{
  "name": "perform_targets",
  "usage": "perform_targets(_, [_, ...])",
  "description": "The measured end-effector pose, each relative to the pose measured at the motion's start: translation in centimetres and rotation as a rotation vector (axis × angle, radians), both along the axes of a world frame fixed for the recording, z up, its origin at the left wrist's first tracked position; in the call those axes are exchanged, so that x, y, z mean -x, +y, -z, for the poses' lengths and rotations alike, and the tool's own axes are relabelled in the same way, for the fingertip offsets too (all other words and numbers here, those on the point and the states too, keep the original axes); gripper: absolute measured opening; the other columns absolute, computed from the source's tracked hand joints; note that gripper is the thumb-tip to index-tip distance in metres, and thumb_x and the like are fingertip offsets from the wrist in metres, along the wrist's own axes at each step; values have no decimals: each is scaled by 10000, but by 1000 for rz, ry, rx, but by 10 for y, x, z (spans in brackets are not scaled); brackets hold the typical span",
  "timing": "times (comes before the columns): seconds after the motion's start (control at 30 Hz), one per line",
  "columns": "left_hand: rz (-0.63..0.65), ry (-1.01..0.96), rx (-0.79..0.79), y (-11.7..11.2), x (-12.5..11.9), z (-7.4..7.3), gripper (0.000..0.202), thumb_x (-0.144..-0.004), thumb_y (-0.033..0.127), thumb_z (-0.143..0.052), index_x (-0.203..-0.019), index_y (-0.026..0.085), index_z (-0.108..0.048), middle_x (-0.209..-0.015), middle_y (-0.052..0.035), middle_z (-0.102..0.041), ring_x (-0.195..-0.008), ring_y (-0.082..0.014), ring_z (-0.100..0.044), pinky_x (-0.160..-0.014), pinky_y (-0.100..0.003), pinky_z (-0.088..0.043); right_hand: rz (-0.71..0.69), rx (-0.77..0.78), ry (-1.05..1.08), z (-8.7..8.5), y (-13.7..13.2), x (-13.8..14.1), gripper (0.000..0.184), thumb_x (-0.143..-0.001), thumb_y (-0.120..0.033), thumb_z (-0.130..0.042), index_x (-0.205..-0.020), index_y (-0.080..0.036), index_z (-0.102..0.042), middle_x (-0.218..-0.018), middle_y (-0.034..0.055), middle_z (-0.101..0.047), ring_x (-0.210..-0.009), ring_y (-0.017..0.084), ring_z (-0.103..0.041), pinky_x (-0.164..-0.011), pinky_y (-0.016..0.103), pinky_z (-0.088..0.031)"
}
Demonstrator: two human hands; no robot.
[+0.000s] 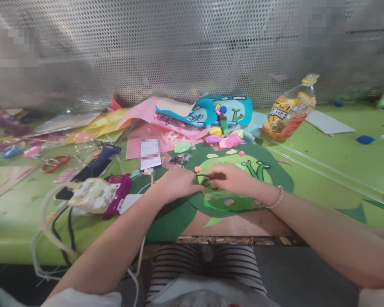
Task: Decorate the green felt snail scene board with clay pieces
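Note:
My left hand (pixel 176 183) and my right hand (pixel 233 179) meet over a green felt craft piece (pixel 243 168) with a frog-like figure, lying on the green table (pixel 323 170). Both hands are closed in a pinch on a thin dark strip or wire (pixel 208 178) that runs between the fingertips. A bead bracelet (pixel 277 198) circles my right wrist. Small pink and cream clay bits (pixel 230 150) dot the felt near the hands.
A plastic bottle (pixel 291 108) leans at the right. Blue felt art (pixel 211 111), pink sheets and clay lumps lie behind. Left: a phone (pixel 150 154), red scissors (pixel 55 163), a glue gun (pixel 106 151), a magenta case (pixel 118 194), cables. A perforated metal screen stands behind.

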State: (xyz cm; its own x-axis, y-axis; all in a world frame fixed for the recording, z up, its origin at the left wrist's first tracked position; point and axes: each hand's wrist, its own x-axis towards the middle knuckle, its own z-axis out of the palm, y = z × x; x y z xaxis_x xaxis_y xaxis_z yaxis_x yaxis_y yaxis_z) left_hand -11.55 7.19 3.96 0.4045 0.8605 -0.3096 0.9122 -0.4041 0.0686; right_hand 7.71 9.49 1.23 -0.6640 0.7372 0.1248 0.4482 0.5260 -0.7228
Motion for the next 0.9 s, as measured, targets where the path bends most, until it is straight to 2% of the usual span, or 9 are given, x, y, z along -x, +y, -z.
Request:
perform_targets(0.23, [22, -35, 10, 3, 3, 1, 519, -796, 646, -411, -618, 176, -542, -515, -17, -482, -477, -151, -427, -505, -280, -201, 27, -20, 23, -2, -1, 0, 62, -782, -201, -606, -821, -173, -646, -749, 12, -650, -643, 116, -561, -581, 236, -417])
perform_targets(0.67, [50, -22, -36, 3, 3, 3, 533, -822, 639, -385, -663, 168, -578, -571, -43, -556, -513, -167, -484, -507, -274, -211, 12, 13, -37, -3, -3, 2, 127, -774, -184, -608, -881, -168, -676, -787, 25, -677, -676, 129, -577, -611, 248, -422])
perform_targets(0.9, [76, 1, -43, 5, 4, 4, 571, -832, 652, -341, -669, 163, -587, -596, -53, -577, -528, -167, -492, -505, -276, -202, -25, -11, -57, -2, -3, 2, 98, -784, -176, -587, -838, -173, -669, -792, 23, -683, -684, 136, -586, -606, 246, -410])
